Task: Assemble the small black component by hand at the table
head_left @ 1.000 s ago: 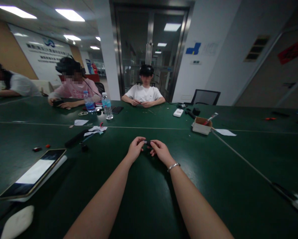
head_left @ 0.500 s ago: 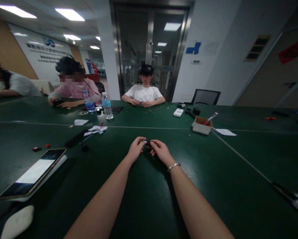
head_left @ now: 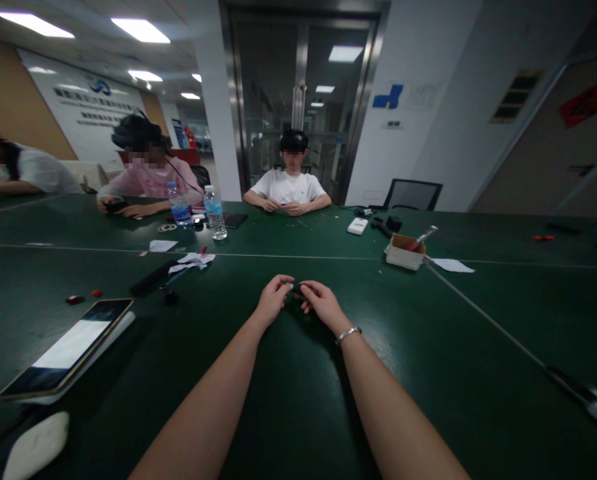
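Near the middle of the dark green table (head_left: 298,407), my left hand (head_left: 272,299) and my right hand (head_left: 322,303) are close together. Between their fingertips is a small dark object (head_left: 297,289) with a light end. The fingers of my left hand pinch the light end, and those of my right hand close on the dark part. What exactly the object is, I cannot make out. A silver bracelet (head_left: 348,335) circles my right wrist.
A phone (head_left: 71,347) leans on a white stand at the left, behind a white mouse-like item (head_left: 37,445). Farther off stand two bottles (head_left: 215,217) and a small box (head_left: 404,255). People sit across the table, one in a white shirt (head_left: 291,187).
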Action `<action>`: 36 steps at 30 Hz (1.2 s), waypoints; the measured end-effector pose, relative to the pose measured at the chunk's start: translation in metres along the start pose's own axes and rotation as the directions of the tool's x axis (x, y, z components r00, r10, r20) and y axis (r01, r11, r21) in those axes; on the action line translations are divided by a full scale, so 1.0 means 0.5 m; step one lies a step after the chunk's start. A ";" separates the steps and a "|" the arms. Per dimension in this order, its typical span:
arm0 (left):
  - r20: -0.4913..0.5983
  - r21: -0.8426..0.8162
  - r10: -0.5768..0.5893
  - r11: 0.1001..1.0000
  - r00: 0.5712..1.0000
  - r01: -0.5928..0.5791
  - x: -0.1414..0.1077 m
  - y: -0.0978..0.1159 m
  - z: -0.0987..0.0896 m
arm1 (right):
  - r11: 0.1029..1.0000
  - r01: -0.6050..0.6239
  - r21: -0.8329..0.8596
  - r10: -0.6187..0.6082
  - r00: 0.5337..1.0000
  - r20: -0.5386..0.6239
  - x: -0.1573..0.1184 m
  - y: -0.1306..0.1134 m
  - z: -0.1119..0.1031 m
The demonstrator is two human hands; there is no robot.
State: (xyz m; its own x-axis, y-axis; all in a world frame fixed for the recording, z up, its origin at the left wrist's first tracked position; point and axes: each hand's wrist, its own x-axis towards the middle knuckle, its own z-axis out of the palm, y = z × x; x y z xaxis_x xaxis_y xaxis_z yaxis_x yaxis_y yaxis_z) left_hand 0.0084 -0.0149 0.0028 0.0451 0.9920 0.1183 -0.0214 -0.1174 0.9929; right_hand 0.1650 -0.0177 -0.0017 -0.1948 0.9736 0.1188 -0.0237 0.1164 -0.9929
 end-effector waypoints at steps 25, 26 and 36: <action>0.009 -0.017 0.017 1.000 1.000 -0.017 0.001 -0.002 0.000 | 1.000 0.011 -0.010 -0.011 1.000 0.014 0.000 0.000 0.000; 0.011 -0.009 0.021 1.000 1.000 -0.020 0.001 -0.002 0.000 | 1.000 0.012 -0.009 -0.012 1.000 0.013 0.000 0.000 0.000; -0.001 -0.007 0.020 1.000 1.000 -0.020 0.004 -0.008 -0.002 | 1.000 0.015 -0.021 -0.015 1.000 0.017 0.001 0.003 0.001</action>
State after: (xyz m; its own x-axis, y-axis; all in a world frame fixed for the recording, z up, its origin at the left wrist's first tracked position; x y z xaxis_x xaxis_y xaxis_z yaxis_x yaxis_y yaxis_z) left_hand 0.0075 -0.0124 -0.0008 0.0438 0.9895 0.1378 -0.0295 -0.1366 0.9902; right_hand 0.1646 -0.0168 -0.0030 -0.2113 0.9682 0.1337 -0.0062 0.1355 -0.9908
